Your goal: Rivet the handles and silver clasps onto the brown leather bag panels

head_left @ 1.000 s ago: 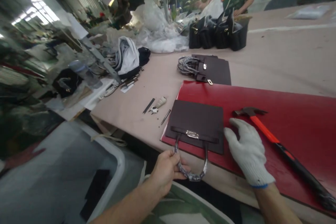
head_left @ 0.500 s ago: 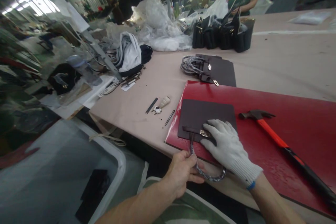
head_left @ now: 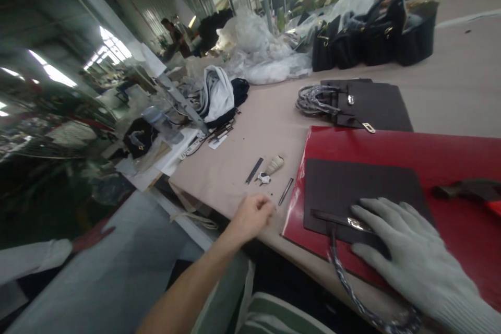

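Observation:
My right hand [head_left: 403, 245], in a white knit glove, lies flat with fingers spread on a dark brown leather panel [head_left: 360, 188]. Its fingertips touch the metal plate [head_left: 358, 225] on the panel's strap. From the strap, a plastic-wrapped bag handle [head_left: 348, 284] hangs over the table edge. My bare left hand [head_left: 254, 215] is at the table's near edge, left of the panel, with curled fingers; whatever they may hold is hidden. Close to it are a thin metal rod [head_left: 286, 191], a beige-wrapped tool [head_left: 275, 165] and a flat dark bar [head_left: 254, 170].
Under the panel is a red board [head_left: 457, 156], with a hammer [head_left: 465, 189] on its right. More brown panels [head_left: 383, 102] with wrapped handles lie behind. Black bags [head_left: 371, 42] stand farther back. At left, another person's hand [head_left: 92, 237] reaches over a grey bin [head_left: 129, 266].
My left hand has let go of the bag handle and moved left and up to the table edge by the small tools. My right hand stays on the panel; the view has shifted left.

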`<state>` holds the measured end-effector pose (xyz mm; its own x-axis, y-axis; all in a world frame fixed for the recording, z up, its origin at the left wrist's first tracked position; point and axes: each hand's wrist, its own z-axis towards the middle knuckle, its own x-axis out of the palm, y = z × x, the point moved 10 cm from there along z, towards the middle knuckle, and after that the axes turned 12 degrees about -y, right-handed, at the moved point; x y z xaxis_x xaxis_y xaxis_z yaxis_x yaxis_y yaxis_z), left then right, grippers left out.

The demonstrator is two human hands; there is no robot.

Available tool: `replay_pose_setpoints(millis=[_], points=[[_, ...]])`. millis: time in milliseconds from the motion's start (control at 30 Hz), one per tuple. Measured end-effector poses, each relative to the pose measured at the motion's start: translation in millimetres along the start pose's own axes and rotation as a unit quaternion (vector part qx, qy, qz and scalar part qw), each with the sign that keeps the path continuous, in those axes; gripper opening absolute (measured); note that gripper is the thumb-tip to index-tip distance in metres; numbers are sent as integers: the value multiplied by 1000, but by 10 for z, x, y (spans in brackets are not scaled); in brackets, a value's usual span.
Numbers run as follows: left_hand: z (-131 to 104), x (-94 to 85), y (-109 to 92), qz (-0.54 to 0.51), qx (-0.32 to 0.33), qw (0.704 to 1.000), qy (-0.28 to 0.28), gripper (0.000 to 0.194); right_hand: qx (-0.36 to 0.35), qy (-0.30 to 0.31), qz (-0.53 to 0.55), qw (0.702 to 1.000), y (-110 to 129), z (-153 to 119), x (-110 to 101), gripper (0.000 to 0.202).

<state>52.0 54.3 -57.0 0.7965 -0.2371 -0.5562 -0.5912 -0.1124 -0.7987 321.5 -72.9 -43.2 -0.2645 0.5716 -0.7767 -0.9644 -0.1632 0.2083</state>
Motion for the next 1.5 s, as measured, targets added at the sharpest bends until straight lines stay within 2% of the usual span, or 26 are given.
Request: replay_pose_setpoints(millis=[33, 100, 167, 233, 333, 500, 600, 700, 800, 900, 967, 1033, 1133, 1200, 1267, 1333, 1500], points=[[200, -236, -71, 59, 47, 995, -63, 18, -1, -5, 1, 1000, 0, 4, 0, 53], [538, -592, -185, 196, 109, 962, -159, 16, -4, -12, 3, 1000, 6, 17, -5, 53], [822, -762, -225, 297, 122, 927, -194, 16, -3, -11, 6, 1000, 13, 27, -5, 52], [1046, -778, -220, 336, 115, 916, -186, 15, 5, -6, 8, 1000, 19, 31, -12, 51], [1236, -620, -281, 344, 138, 915, -161, 19, 22, 9, 8, 1000, 39, 33, -37, 47], [1337, -204, -525, 353, 227, 900, -119, 37, 54, 56, 6, 997, 54, 39, -35, 48], [1388, 25, -572, 371, 218, 900, -67, 38, 63, 64, 11, 996, 43, 38, -33, 49], [1419, 170, -610, 404, 198, 893, -35, 34, 63, 64, 20, 996, 30, 27, -23, 49], [1448, 259, -641, 431, 183, 884, -10, 30, 62, 70, 25, 995, 25, 18, -1, 49], [1500, 265, -578, 431, 150, 889, 25, 27, 65, 70, 22, 995, 28, 32, -5, 49], [1528, 200, -545, 401, 145, 904, 28, 25, 63, 69, 20, 995, 39, 48, -16, 48], [1528, 82, -544, 330, 155, 931, 10, 23, 60, 66, 22, 996, 50, 61, -28, 46], [1454, -128, -487, 124, 129, 984, -25, 21, 58, 65, 28, 996, 48, 63, -27, 46], [1357, -191, -375, -44, 69, 996, -31, 28, 60, 67, 29, 996, 38, 59, -19, 46], [1229, -157, -247, -183, 1, 983, -27, 36, 61, 65, 29, 996, 33, 60, -18, 46], [1088, -60, -145, -277, -48, 959, -17, 41, 60, 63, 26, 996, 37, 63, -20, 46], [767, 197, -23, -408, -97, 908, 3, 50, 54, 61, 24, 996, 58, 59, -28, 46]])
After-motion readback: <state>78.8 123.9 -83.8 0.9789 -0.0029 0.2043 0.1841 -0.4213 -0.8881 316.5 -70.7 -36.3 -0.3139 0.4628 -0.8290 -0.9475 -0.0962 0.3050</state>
